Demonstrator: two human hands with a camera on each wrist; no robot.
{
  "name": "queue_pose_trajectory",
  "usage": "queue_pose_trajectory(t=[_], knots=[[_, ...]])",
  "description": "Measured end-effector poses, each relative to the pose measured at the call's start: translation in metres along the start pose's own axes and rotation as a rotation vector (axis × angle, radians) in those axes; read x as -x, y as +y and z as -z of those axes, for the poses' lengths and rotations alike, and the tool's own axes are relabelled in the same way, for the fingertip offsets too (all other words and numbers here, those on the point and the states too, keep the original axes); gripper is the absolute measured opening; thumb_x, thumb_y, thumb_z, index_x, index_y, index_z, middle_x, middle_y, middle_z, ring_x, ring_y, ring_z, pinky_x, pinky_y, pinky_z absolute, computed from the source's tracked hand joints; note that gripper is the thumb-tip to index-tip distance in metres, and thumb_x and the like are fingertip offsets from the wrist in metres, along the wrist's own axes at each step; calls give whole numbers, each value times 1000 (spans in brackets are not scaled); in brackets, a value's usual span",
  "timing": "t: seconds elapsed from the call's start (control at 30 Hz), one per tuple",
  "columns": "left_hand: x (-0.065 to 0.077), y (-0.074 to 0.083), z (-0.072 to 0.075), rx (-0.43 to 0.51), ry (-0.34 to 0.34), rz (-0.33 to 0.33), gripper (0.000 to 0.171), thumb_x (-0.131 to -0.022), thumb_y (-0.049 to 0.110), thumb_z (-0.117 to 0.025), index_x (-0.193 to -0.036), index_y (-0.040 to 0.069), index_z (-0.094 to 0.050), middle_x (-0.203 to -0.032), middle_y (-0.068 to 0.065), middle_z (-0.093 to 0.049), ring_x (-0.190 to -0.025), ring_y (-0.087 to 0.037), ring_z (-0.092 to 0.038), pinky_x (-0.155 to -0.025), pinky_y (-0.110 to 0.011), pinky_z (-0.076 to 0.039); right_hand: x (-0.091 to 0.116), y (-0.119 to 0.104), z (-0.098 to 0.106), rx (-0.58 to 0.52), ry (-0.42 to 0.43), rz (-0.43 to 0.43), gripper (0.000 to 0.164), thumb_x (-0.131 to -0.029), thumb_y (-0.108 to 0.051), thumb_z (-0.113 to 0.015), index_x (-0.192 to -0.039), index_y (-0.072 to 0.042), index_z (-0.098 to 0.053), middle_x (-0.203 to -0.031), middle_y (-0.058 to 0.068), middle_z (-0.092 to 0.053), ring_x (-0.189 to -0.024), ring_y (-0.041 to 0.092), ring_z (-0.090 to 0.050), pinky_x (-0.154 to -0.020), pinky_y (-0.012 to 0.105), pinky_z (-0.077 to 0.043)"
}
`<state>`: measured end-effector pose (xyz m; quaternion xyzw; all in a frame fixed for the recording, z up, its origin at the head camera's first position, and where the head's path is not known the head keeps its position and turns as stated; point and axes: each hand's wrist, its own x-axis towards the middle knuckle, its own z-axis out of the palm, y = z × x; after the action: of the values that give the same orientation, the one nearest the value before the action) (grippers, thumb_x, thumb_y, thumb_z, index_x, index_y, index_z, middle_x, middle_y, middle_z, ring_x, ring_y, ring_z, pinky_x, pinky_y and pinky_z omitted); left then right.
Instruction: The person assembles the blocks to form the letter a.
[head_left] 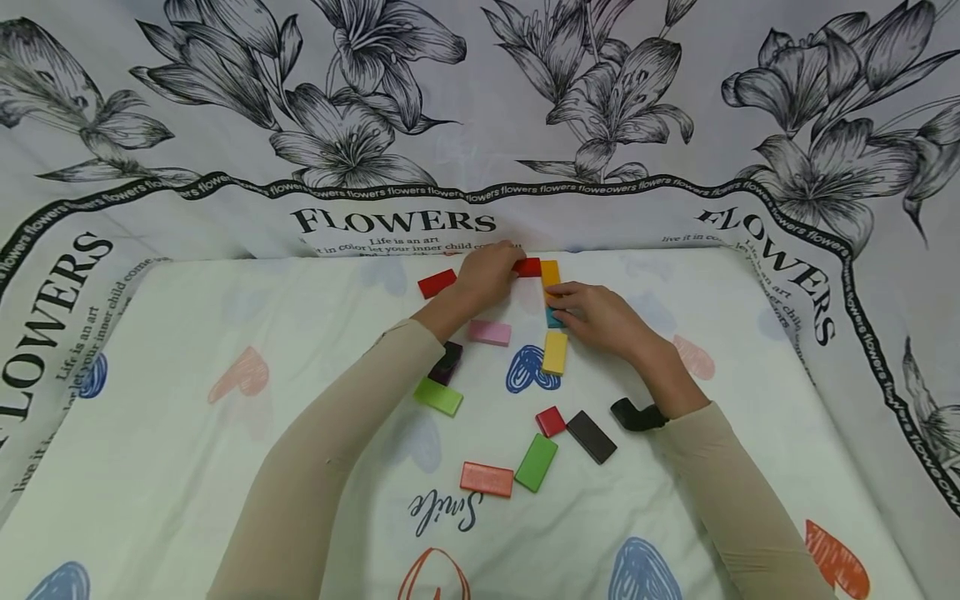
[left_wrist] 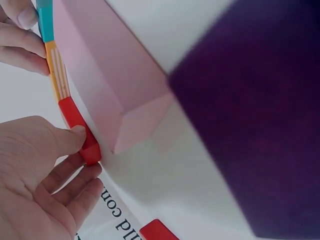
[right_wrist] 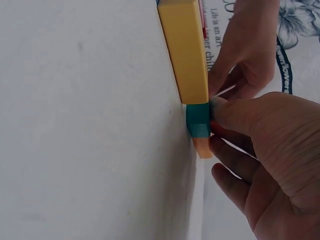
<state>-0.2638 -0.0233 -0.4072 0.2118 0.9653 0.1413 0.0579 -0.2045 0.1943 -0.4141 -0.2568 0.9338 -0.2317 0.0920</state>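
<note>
At the far edge of the white cloth, my left hand (head_left: pixel 486 277) pinches a red block (left_wrist: pixel 75 120), thumb on top and fingertips at its outer side. This block lies end to corner with an orange block (head_left: pixel 551 272), forming a bend in a row. My right hand (head_left: pixel 600 318) touches the row from its outer side, thumb at the teal block (right_wrist: pixel 198 119) and fingertips by the orange one, which they partly cover. A yellow block (head_left: pixel 555 353) continues the row toward me. Near my left wrist lie a pink block (head_left: pixel 489 333) and a dark purple block (head_left: pixel 447 362).
Another red block (head_left: pixel 437 283) lies left of my left hand, and a lime green block (head_left: pixel 438 397) sits below the purple one. Nearer me, a salmon block (head_left: pixel 487 479), a green block (head_left: pixel 536 463), a small red block (head_left: pixel 551 422) and a black block (head_left: pixel 592 437) form a curve.
</note>
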Motion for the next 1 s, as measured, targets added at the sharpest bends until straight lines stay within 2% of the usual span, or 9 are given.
queue_pose_trajectory(t=[0.17, 0.27, 0.37, 0.5, 0.6, 0.73, 0.83, 1.0], knots=[[-1, 1, 2, -10, -11, 4, 37, -106, 17, -65, -142, 11, -66, -129, -9, -69, -114, -25, -64, -110, -37, -55, 1, -1, 0, -1, 4, -1, 38, -104, -14, -67, -141, -5, -66, -154, 11, -61, -147, 36, -54, -122, 54, -45], [0, -3, 6, -5, -30, 3, 42, -106, 22, -65, -146, 11, -62, -137, -9, -67, -121, -25, -63, -112, -38, -54, 0, -1, 0, -6, 0, -1, 38, -105, -15, -67, -141, -5, -66, -154, 11, -61, -147, 36, -54, -122, 54, -44], [8, -7, 15, 9, -43, 2, 48, -106, 26, -65, -151, 12, -58, -147, -10, -63, -130, -27, -61, -115, -41, -53, -1, -2, -1, -6, -5, -2, 37, -105, -15, -66, -141, -5, -67, -154, 11, -62, -147, 36, -54, -122, 54, -44], [26, -17, 32, 37, -29, 6, 50, -105, 28, -65, -152, 11, -57, -151, -11, -61, -138, -30, -59, -116, -47, -52, -1, -3, 0, 2, -4, -5, 37, -105, -15, -67, -140, -5, -67, -153, 11, -62, -147, 36, -54, -122, 54, -45], [39, -28, 40, 43, -9, 22, 48, -105, 26, -64, -150, 9, -58, -150, -13, -62, -138, -32, -60, -113, -49, -54, -1, 0, 0, -11, 6, 2, 37, -104, -14, -67, -140, -5, -67, -153, 11, -62, -147, 35, -54, -122, 54, -44], [59, -42, 47, 41, -9, 62, 48, -105, 26, -64, -150, 8, -59, -142, -16, -65, -116, -31, -66, -96, -46, -58, -1, 1, 1, -26, 7, 16, 37, -104, -13, -67, -140, -5, -67, -154, 12, -62, -148, 36, -53, -123, 55, -43], [73, -48, 52, 53, -10, 94, 50, -104, 25, -65, -151, 7, -58, -141, -18, -64, -111, -32, -65, -91, -47, -57, -1, 1, 2, -18, 7, 14, 37, -105, -13, -66, -140, -5, -67, -154, 12, -62, -148, 37, -53, -123, 55, -43], [89, -58, 55, 65, -2, 137, 51, -103, 22, -67, -149, 2, -58, -147, -21, -61, -130, -37, -63, -106, -54, -55, 0, 0, 2, -28, 0, -8, 37, -104, -13, -66, -141, -5, -66, -154, 11, -61, -149, 36, -52, -125, 54, -41]])
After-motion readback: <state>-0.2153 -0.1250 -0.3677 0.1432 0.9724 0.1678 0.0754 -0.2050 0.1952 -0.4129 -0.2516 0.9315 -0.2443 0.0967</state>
